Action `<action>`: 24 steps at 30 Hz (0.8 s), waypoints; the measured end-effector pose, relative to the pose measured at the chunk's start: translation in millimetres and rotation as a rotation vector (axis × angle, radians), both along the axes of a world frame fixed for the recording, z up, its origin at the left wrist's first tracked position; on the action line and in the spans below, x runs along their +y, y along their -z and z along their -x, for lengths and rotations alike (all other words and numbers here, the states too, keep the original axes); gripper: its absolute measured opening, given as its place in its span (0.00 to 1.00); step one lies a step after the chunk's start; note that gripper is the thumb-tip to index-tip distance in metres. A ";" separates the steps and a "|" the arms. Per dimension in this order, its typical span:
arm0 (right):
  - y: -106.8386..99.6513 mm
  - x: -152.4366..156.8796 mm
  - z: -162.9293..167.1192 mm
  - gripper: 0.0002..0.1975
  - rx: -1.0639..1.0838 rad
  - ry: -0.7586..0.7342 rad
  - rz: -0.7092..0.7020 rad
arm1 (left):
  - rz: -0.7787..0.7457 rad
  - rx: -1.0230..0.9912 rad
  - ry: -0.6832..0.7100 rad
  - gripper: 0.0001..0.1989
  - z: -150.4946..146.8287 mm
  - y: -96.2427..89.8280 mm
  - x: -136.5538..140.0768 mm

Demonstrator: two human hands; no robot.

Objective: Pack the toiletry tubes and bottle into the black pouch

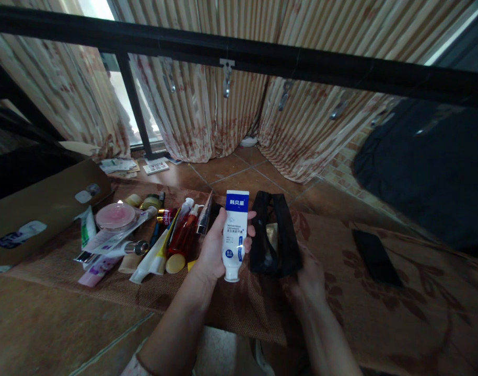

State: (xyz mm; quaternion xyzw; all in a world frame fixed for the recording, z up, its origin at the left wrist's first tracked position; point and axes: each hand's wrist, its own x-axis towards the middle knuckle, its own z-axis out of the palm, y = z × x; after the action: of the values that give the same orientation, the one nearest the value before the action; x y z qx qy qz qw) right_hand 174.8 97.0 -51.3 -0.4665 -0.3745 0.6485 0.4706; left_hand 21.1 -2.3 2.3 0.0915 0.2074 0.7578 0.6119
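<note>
In the middle of the view, my left hand (212, 256) is closed round a white and blue toothpaste tube (234, 224), its cap pointing down toward me. Just right of it stands a black zip pouch (288, 235), its top gaping, with something beige partly visible inside. My right hand (310, 277) is at the pouch's lower right side; it is dark and blurred, and its fingers are mostly hidden. To the left lies a crowd of toiletries: a red pump bottle (184, 232), a yellow and white tube (156, 253), a round pink case (115, 215) and several others.
A brown patterned cloth (333, 313) covers the low table. A black phone (376, 257) lies on it at the right. An open cardboard box (54, 209) stands at the left. Beyond are a dark metal rail (254, 49) with hanging clips, long curtains (191, 115) and papers (155, 166) on the tiled floor.
</note>
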 end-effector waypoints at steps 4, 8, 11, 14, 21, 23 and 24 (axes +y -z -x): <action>3.9 1.4 -0.4 0.16 0.067 -0.024 0.093 | 0.028 -0.001 0.003 0.33 -0.3 0.4 0.6; 8.3 2.4 -1.4 0.16 0.079 -0.013 0.101 | 0.033 0.021 -0.004 0.34 -0.8 0.0 0.9; 4.6 1.4 -0.1 0.14 0.078 0.001 0.094 | 0.043 0.027 -0.005 0.35 -0.8 -0.5 0.8; -1.4 0.1 1.8 0.12 0.064 0.006 0.084 | 0.044 0.029 -0.001 0.36 -0.8 -1.0 0.5; 2.2 0.4 0.9 0.15 0.075 -0.005 0.103 | 0.065 0.001 0.004 0.37 -2.6 -4.0 0.2; 5.1 1.1 -0.1 0.15 0.078 -0.017 0.100 | 0.072 0.008 0.011 0.38 -2.5 -3.7 0.2; 5.9 1.4 -0.5 0.15 0.077 -0.019 0.095 | 0.075 0.014 0.015 0.38 -2.3 -3.2 0.1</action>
State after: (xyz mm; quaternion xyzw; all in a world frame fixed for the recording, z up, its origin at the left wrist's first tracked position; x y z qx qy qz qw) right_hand 175.3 98.4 -57.2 -0.4594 -0.3293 0.6874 0.4560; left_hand 23.4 -2.2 5.4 0.0753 0.2392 0.7441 0.6192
